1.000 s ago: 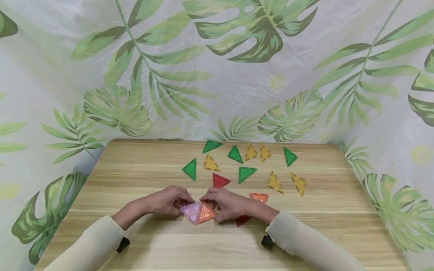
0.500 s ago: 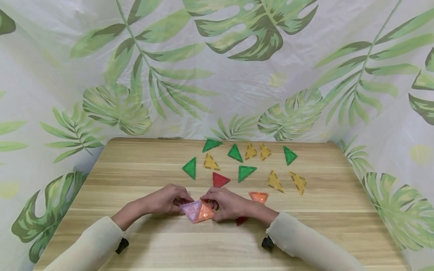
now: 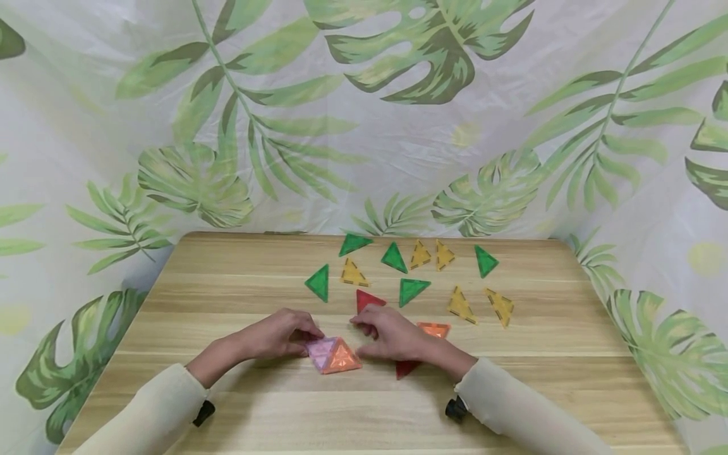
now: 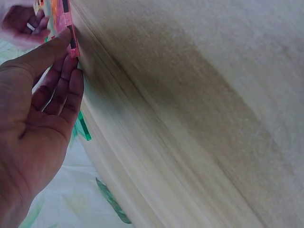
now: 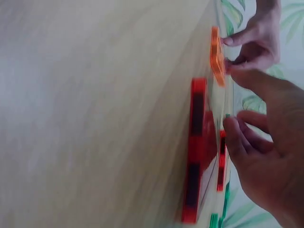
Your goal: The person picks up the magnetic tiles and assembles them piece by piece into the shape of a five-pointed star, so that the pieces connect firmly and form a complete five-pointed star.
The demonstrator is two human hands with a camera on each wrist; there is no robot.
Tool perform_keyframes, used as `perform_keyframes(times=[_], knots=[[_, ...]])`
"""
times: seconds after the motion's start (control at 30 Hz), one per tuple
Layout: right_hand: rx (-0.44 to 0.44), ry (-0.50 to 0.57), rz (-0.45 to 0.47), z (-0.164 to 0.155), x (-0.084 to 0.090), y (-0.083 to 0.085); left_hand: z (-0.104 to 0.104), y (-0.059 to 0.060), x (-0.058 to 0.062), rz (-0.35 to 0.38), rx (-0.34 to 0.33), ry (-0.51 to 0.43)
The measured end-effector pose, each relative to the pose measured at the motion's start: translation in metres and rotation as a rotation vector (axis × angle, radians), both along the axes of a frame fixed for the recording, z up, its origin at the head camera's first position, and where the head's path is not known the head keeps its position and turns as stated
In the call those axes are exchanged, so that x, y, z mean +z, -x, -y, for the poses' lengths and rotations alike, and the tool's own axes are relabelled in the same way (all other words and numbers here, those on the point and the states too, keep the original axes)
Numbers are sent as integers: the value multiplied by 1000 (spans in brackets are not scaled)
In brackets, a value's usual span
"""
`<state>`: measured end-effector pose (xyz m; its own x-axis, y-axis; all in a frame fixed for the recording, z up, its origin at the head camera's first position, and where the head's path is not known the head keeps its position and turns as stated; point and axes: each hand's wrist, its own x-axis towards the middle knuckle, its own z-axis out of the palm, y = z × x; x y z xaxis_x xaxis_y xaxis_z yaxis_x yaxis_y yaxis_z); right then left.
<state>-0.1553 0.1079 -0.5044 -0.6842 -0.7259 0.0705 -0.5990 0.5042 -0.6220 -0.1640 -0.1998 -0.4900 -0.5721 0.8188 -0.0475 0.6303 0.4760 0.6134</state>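
From the head view, a wooden table (image 3: 227, 404) is seen, with a leafy cloth (image 3: 364, 126) hung behind it. The left hand (image 3: 281, 336) is laid by a pink triangle (image 3: 320, 351), and its bent fingertips are pressed on the pink triangle's left edge. An orange triangle (image 3: 343, 358) is joined to the pink one, flat on the table, near the front middle. The right hand (image 3: 392, 332) is held just right of the orange triangle, fingers loosely spread, and nothing is held in it. Its fingertips are placed by a red triangle (image 3: 368, 299). Another red triangle (image 3: 405, 369) is partly hidden under the right wrist. Green triangles (image 3: 318, 282) and yellow triangles (image 3: 354, 273) are spread farther back.

From the left wrist view, the pink triangle (image 4: 66, 28) is pinched by the thumb and fingertips of the left hand (image 4: 38, 118).

From the right wrist view, the right hand (image 5: 270, 156) is seen half open, with the fingers gently curled and nothing gripped. A red triangle (image 5: 195, 156) is seen lying beside it.
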Motion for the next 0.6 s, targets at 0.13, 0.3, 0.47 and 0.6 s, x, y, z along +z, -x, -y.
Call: perform_keyframes(times=[0.13, 0.3, 0.47, 0.6], knots=[[-173, 37, -105, -6, -4, 9, -1, -2, 0, -11, 17, 9], [-340, 15, -160, -8, -5, 19, -10, -9, -1, -6, 28, 6], [-382, -40, -146, -7, -9, 25, -19, -15, -2, -37, 34, -6], [-387, -95, -143, -4, -13, 28, -24, -19, -3, -116, 45, 11]])
